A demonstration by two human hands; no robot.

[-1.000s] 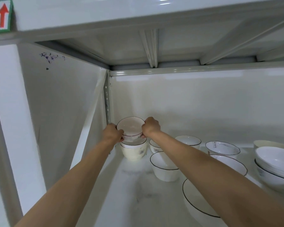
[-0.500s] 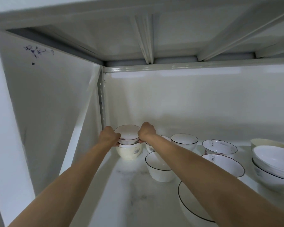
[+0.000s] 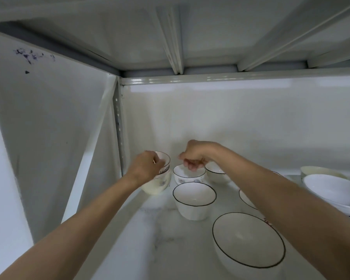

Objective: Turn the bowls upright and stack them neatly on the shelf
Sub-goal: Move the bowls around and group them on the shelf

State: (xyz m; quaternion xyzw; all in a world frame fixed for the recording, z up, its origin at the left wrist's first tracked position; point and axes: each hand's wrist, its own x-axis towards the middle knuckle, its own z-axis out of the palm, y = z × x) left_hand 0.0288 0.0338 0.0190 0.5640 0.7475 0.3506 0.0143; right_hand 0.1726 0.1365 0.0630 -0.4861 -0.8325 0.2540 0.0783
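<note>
A small stack of cream bowls [image 3: 160,182] stands upright in the back left corner of the white shelf [image 3: 150,239]. My left hand [image 3: 146,166] rests on the rim of its top bowl, fingers curled over the edge. My right hand [image 3: 194,156] hovers just above a small white bowl with a blue print [image 3: 187,176], fingers loosely curled and holding nothing. A black-rimmed bowl [image 3: 194,199] stands upright in front of it, and another black-rimmed bowl [image 3: 216,174] sits behind my right wrist.
A wide black-rimmed bowl [image 3: 249,241] stands near the front. A stack of large white bowls [image 3: 331,193] sits at the right. The shelf's left wall [image 3: 49,138] and perforated corner post [image 3: 117,122] close in the corner; the shelf above [image 3: 170,37] hangs low.
The top bowl has been set down into the corner stack. My right hand has let go of it and moved right, over the small printed bowl. My left hand stays on the stack.
</note>
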